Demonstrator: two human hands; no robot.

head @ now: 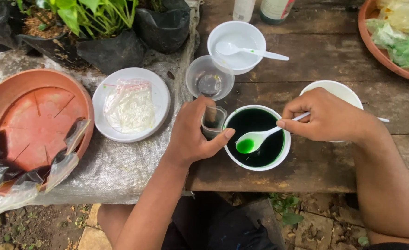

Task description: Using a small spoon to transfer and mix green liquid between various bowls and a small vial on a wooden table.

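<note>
Here both hands grip: left hand (193, 132) a small clear cup (212, 119), right hand (327, 115) a green-filled spoon (255, 139).

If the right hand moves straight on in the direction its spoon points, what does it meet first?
The right hand points its white spoon left and slightly down. The green-filled spoon bowl would probably first meet the left hand's thumb at the near-left rim of the white bowl of dark green liquid; height is hard to judge.

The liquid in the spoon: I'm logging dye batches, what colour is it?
Bright green liquid, in the white spoon; head view.
</note>
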